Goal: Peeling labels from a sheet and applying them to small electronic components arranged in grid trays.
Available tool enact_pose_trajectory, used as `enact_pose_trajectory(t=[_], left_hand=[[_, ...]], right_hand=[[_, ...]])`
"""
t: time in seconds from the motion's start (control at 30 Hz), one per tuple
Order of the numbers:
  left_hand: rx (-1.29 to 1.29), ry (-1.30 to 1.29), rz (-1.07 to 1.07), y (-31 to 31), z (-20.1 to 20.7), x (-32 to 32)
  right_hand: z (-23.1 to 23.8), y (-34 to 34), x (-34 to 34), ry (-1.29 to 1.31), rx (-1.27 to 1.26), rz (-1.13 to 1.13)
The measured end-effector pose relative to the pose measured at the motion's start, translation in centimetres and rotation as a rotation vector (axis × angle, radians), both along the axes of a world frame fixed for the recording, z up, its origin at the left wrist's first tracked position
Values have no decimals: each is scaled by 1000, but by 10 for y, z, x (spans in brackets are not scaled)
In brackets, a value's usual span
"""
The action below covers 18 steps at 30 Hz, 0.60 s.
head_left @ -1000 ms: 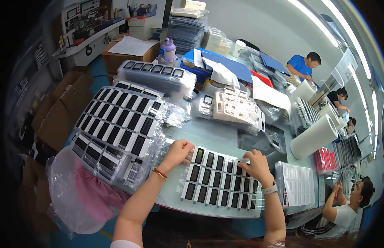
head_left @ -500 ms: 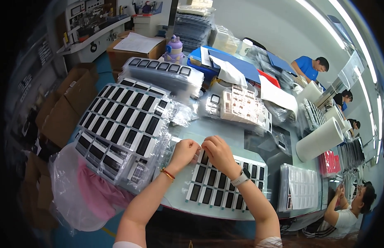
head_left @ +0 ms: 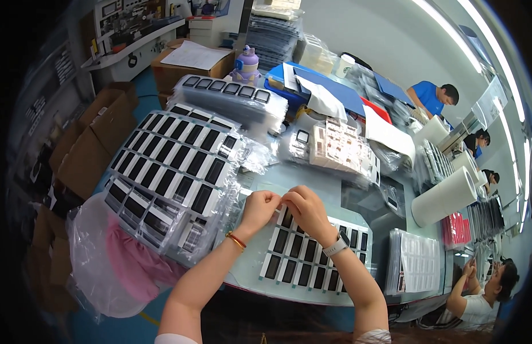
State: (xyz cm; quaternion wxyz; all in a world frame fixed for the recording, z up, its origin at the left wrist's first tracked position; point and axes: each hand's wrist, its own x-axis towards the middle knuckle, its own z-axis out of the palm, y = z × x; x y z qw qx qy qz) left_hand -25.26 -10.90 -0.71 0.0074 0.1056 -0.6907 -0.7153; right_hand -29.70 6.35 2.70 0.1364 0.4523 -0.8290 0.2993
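A flat sheet of dark rectangular panels with white borders (head_left: 304,274) lies on the glass-topped table in front of me. Over its far left corner, my left hand (head_left: 258,212) has its fingers curled and the thumb and forefinger pressed together. My right hand (head_left: 307,211) pinches right beside it, fingertips nearly meeting the left ones. Whatever is between the fingers is too small or hidden to make out. The right wrist and forearm cover part of the sheet's upper rows.
Stacked panel sheets in clear plastic (head_left: 173,152) rise at my left, near a pink cloth (head_left: 131,258). Beyond the hands sits a pile of pale trays (head_left: 340,143). To the right are a white roll (head_left: 443,196) and bagged sheets (head_left: 413,261). Other people sit farther right.
My fingertips have come closer together above the sheet's far corner. The whole view has shifted slightly; the sheet and stacks stay in place.
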Motion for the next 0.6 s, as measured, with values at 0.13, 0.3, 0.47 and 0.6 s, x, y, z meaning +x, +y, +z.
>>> enact_pose_trajectory(t=[0.13,0.3,0.47,0.6], left_hand=[[-11,-37,1,-1,4,2],[-65,-41,41,3,9,6],[-705,330,117,0,1,12],[-862,424,-72,-7,-4,27]], right_hand=[[4,-4,8,117,-8,5],[-12,15,25,35,33,23],[-17,1,30,23,-73,-32],[-29,8,25,48,-16,-73]])
